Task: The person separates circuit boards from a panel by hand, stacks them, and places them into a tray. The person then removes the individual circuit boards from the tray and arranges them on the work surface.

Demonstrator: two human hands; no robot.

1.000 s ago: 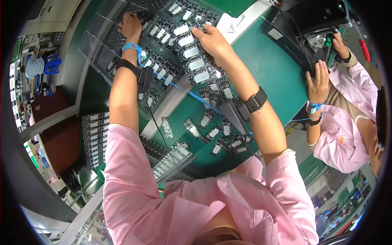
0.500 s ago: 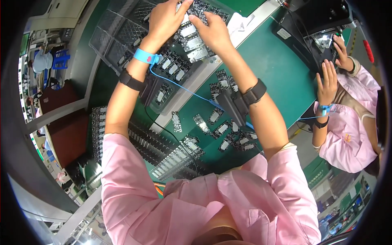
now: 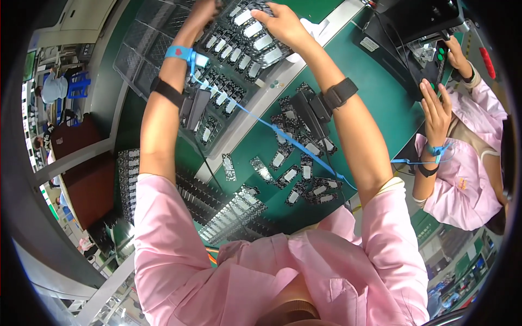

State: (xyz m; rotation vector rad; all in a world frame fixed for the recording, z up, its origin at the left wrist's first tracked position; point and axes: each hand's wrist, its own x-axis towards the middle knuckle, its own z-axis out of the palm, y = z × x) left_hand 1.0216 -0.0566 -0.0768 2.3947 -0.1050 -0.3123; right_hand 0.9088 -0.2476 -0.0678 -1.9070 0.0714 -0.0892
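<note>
My right hand [image 3: 285,27] is closed on a row of small black circuit boards [image 3: 254,30] with silver-white shields, held above a clear plastic tray [image 3: 209,149]. My left hand [image 3: 202,12] is at the top edge, over the tray's far left part. Its fingers are smeared by motion and partly cut off, so whether they hold anything is unclear. More circuit boards [image 3: 235,56] lie in rows in the tray, below the held ones. A blue wrist strap [image 3: 178,52] circles my left wrist, its cord crossing to the lower right.
Loose circuit boards [image 3: 307,169] lie scattered on the green mat [image 3: 375,103]. Black slotted racks holding boards [image 3: 234,214] stand nearer my body. At the right, a co-worker's hands [image 3: 435,111] are at a black machine [image 3: 410,27]. Crumpled white paper [image 3: 314,28] lies beside the tray.
My left hand has moved left and up, away from the row of boards. My right hand stays at the row, shifted slightly. More boards in the tray now show between my arms.
</note>
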